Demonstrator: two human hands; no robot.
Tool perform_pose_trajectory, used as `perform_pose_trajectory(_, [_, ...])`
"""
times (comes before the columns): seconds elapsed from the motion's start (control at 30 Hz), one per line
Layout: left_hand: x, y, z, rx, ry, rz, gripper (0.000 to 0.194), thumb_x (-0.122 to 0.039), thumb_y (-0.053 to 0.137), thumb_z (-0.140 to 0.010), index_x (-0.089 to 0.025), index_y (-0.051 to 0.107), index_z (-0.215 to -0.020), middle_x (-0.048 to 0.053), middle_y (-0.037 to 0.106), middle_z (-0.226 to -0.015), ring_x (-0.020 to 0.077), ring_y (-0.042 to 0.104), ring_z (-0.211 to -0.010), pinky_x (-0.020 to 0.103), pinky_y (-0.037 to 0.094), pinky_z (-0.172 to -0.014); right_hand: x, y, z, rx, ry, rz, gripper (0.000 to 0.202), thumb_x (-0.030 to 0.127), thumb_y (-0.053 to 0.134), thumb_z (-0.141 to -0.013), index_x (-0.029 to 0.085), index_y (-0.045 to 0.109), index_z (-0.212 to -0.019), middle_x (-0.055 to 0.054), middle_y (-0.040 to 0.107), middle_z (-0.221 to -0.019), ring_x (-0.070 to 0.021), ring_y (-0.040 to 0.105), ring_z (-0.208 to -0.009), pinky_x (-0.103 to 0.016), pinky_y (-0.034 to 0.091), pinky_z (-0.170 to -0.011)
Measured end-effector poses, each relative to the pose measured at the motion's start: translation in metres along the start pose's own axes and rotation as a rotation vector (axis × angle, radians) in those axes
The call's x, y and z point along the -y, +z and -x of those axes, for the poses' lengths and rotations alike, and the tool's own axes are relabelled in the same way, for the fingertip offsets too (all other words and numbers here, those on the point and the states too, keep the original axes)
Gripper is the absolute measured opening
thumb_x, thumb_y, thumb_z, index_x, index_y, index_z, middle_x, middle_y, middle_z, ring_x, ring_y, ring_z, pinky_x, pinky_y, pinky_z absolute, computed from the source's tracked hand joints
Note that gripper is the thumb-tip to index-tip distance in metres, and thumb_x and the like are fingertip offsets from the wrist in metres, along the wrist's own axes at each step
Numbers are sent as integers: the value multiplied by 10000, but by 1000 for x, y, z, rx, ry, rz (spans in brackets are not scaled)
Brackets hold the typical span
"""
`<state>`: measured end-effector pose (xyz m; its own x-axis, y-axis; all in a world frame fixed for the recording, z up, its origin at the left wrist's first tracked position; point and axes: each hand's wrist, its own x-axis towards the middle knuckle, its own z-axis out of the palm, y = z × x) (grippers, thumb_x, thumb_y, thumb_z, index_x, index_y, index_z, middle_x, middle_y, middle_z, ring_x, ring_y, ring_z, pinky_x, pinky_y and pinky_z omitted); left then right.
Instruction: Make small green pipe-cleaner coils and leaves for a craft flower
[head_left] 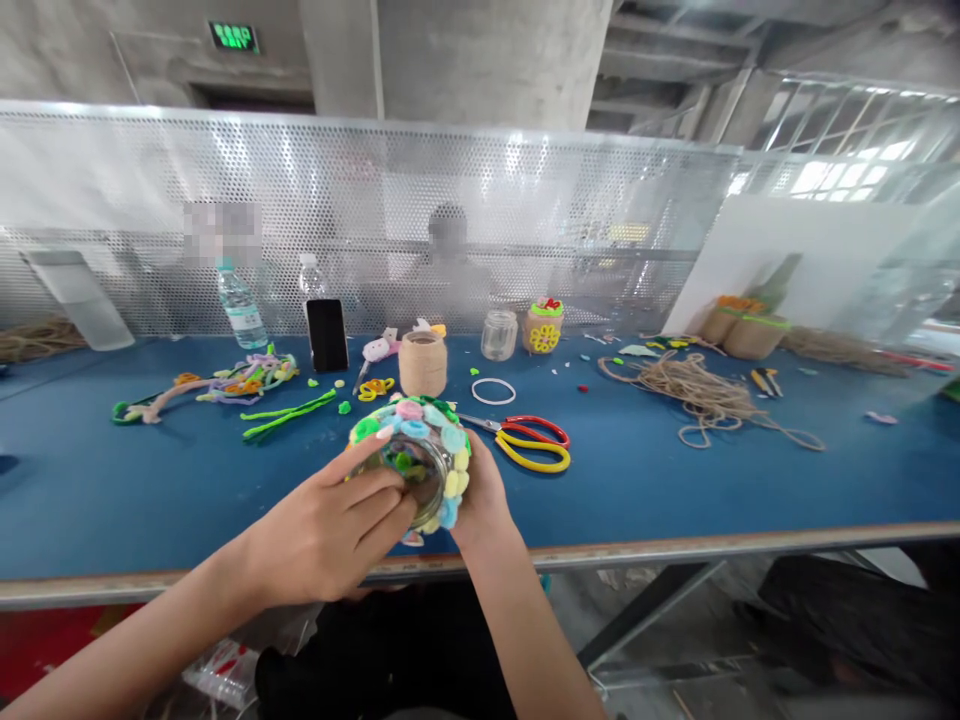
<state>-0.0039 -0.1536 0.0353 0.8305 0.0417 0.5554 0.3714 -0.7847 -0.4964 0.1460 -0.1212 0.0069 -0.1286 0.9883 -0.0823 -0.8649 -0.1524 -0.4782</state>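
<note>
The jar (453, 438), seemingly mostly covered, is held by left hand (315, 535) and right hand (486, 495); at one o'clock, a glass pot (499, 337) is left bare.

Black Phone (328, 336) Stands Upright Near Bottles

A white-capped bottle (308, 272) rises behind the phone, a labeled water bottle (244, 312) beside them and a frosted bottle (84, 302) farther left, as a green exit sign (234, 38) glows above a perforated metal screen (337, 180).
</note>
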Motion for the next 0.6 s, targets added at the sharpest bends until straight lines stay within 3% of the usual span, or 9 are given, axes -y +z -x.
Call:
perform_pose_trajectory(0.13, [5,-7,-7,-103,-159,181,145,-80,448,-791,-143,578,-800,21,611,-693,153,585,-719,465,294,-1083,1,2,5,-53,50,-58,323,230,328,-845,167,639,-783,-13,676,-657,-141,651,-674,-245,525,-687])
perform_pose_trajectory(0.23, [11,-6,-12,-179,-381,313,111,-121,474,-799,-165,531,-714,-7,563,-657,134,555,-629,464,379,-1025,-1,4,8,-50,44,-76,336,276,320,-848,193,638,-781,-12,691,-716,-152,658,-712,-263,532,-661])
perform_pose_trajectory(0.33, [18,0,-12,-271,-744,538,185,-243,482,-834,-175,547,-675,-15,553,-615,136,546,-587,369,523,-801,-4,6,8,-3,16,-71,331,293,317,-836,216,637,-805,-10,699,-791,-159,658,-759,-285,532,-658])
perform_pose_trajectory(0.43, [24,7,-9,-309,-1025,819,310,-403,483,-849,-172,594,-676,12,577,-588,148,549,-540,268,499,-516,-3,8,8,7,-33,-42,332,307,310,-823,231,632,-797,1,699,-826,-162,656,-788,-299,530,-677])
perform_pose_trajectory(0.5, [27,8,-6,-291,-1066,955,363,-459,490,-841,-163,611,-669,21,567,-552,140,530,-495,248,461,-458,1,8,9,-35,-21,-31,314,319,336,-806,221,632,-767,-4,703,-813,-178,659,-787,-311,532,-685])
perform_pose_trajectory(0.6, [29,3,-5,-182,-978,995,344,-465,524,-822,-164,646,-707,25,595,-583,149,551,-541,236,461,-485,7,7,10,-87,31,-18,240,267,411,-749,188,634,-704,-29,710,-762,-206,665,-757,-329,533,-692])
